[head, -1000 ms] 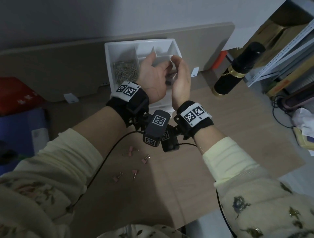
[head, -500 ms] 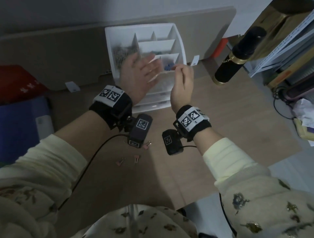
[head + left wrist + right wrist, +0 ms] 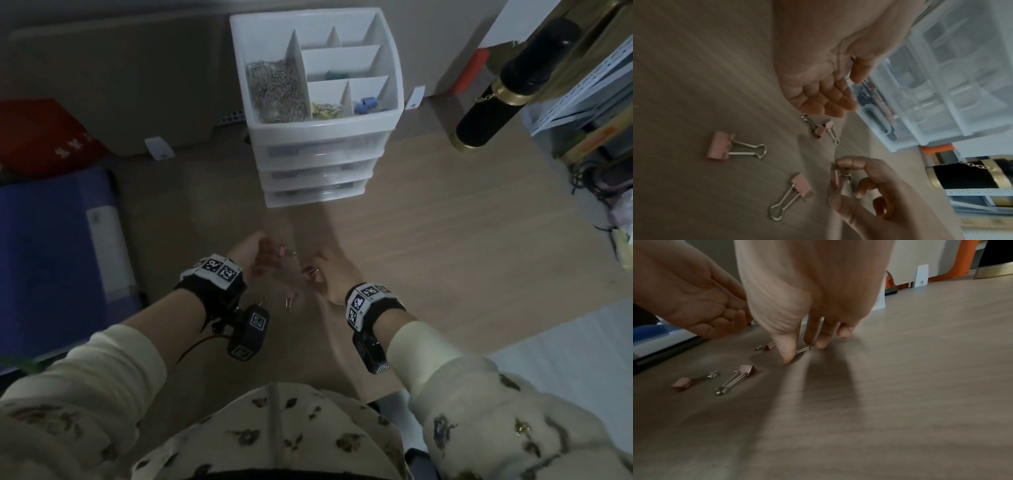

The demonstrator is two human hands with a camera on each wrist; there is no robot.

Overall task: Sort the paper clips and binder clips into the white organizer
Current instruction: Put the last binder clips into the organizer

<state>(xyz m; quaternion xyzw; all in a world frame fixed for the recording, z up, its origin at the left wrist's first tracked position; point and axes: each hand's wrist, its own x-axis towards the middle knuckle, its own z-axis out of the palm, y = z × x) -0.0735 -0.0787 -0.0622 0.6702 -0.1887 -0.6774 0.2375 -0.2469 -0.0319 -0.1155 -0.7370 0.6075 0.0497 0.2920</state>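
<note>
The white organizer [image 3: 322, 125] stands at the back of the desk. Its top holds silver paper clips [image 3: 277, 90] on the left, with yellow [image 3: 325, 109], blue [image 3: 367, 104] and green clips in the smaller sections. Several pink binder clips lie on the desk near me [image 3: 719, 147] [image 3: 801, 186] [image 3: 822, 129]. My right hand [image 3: 310, 274] [image 3: 835, 180] is down on the desk, thumb and forefinger pinching one pink binder clip [image 3: 836, 177] [image 3: 804, 348]. Beside it my left hand [image 3: 258, 258] [image 3: 824, 99] is palm up, fingers loosely cupped and holding nothing.
A black cylinder with gold bands [image 3: 507, 85] leans at the back right beside metal shelving. A blue folder [image 3: 51, 257] and a red item [image 3: 41, 137] lie at the left. A beige board [image 3: 120, 85] stands behind the organizer. The desk's edge [image 3: 513, 329] runs at front right.
Both hands have come down from the organizer's top to the desk near me. My right hand has taken hold of a pink binder clip; my left has turned palm up.
</note>
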